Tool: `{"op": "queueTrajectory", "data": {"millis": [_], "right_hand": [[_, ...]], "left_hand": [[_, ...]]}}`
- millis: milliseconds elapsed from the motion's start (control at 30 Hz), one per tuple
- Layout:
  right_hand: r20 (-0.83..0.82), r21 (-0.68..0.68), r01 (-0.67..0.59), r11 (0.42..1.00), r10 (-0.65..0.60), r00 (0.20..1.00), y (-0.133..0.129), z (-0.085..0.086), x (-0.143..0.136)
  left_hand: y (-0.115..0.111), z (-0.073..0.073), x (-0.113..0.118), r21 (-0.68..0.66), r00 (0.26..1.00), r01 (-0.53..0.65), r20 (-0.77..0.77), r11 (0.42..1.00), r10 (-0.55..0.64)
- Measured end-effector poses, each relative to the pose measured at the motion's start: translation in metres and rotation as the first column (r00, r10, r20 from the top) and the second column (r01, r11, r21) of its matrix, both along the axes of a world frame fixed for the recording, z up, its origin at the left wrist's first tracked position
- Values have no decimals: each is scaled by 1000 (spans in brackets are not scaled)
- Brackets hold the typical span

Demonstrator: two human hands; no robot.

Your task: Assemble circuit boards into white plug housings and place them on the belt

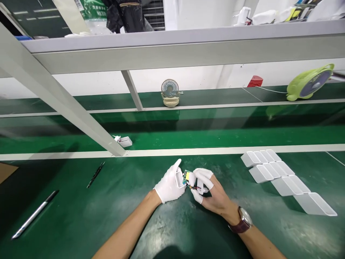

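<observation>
Evidently, the gloved left hand (169, 185) cups a white case (179, 178) with its open side toward the right hand, its fingers curled round the shell and its thumb raised, probably to steady it while leaving the mouth free; the circuit board (185, 177) sits right at that mouth, between the hands. The right hand (215, 194), its fingertips covered in white, pinches a small white part (201, 185) beside the board, with thin wires (193, 187) near the grip; this likely spares the board from pressure, though I cannot tell exactly which fingertips bear on it.

On the right of the green desk (107, 223), more white cases (288, 186) lie in slanting rows, perhaps grouped for easy reach and counting; a black pen (96, 175) lies on the left. The green bag (93, 10) above carries pale writing, too blurred to read; no brand is legible.
</observation>
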State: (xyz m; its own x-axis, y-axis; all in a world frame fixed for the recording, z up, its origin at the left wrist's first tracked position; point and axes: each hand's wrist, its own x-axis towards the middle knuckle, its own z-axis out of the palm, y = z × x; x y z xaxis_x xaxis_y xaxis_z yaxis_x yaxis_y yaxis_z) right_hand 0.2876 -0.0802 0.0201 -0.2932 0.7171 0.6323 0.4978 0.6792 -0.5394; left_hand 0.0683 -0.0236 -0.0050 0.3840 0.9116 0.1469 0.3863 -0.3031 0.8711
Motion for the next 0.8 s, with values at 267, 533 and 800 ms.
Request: {"op": "queueTrajectory", "data": {"millis": [267,533,800], "right_hand": [[36,-28,-1,1000,2,999,-3,-1,-4],[33,-86,-25,996,28,999,-3,-5,-6],[75,-124,2,992,7,997,-2,-7,-4]], "left_hand": [[0,-11,-4,226,973,160,-202,961,-114],[0,-10,-4,318,962,202,-242,926,-127],[0,-10,-3,315,957,194,-271,929,-108]]}}
